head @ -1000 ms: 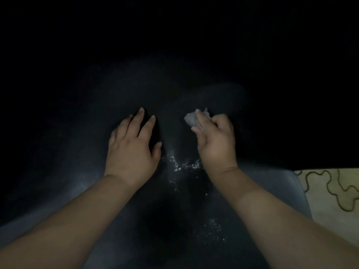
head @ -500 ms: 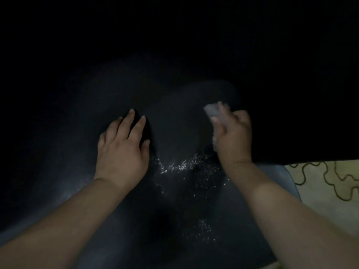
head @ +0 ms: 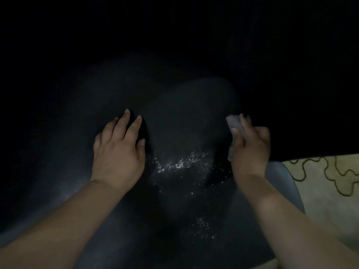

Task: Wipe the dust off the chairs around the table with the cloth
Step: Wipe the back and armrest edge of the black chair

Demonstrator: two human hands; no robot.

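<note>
A dark grey chair seat (head: 184,121) fills most of the dim view. White dust (head: 182,164) lies in a streak at its middle, with more specks nearer to me. My left hand (head: 118,150) rests flat on the seat, fingers straight, just left of the dust. My right hand (head: 250,148) grips a small grey cloth (head: 234,122) at the seat's right side. The cloth sticks out past the fingers and hangs below the palm. The chair's back is lost in darkness.
A pale floor or rug (head: 330,181) with a dark squiggly line pattern shows at the right, beyond the seat's lighter right rim (head: 283,181). Everything above and behind the seat is black.
My right hand has swept the cloth rightward across the seat, from its middle to its right side. The dust streak has spread out to the right. My left hand stays pressed on the seat.
</note>
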